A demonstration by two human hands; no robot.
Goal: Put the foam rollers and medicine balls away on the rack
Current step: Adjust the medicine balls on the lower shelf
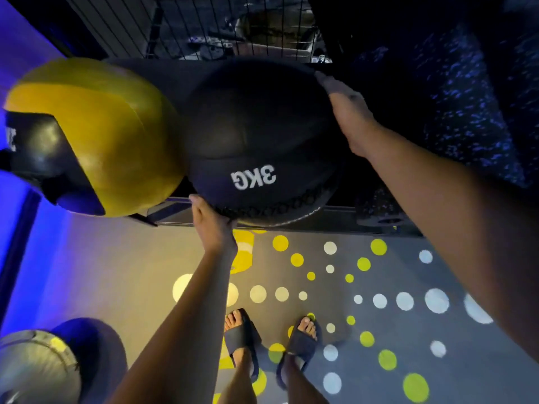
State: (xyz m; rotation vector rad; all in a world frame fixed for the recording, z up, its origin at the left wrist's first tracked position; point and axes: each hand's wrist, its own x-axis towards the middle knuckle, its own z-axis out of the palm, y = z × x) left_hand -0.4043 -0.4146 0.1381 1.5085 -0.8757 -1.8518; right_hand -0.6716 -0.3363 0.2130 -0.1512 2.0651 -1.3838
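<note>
A black medicine ball (256, 132) marked 3KG sits on the dark rack shelf (344, 212) in front of me. My left hand (213, 223) supports its lower near side from below. My right hand (347, 112) lies flat against its right side with straight fingers. To the left, touching it, a yellow and black medicine ball (116, 135) rests on the same shelf. Another grey and dark ball (38, 368) lies on the floor at the lower left.
A wire mesh panel (210, 27) stands behind the shelf. Below is a grey floor with yellow and white dots (379, 301), where my feet in dark slides (271, 339) stand. A blue-lit wall (17, 53) runs along the left.
</note>
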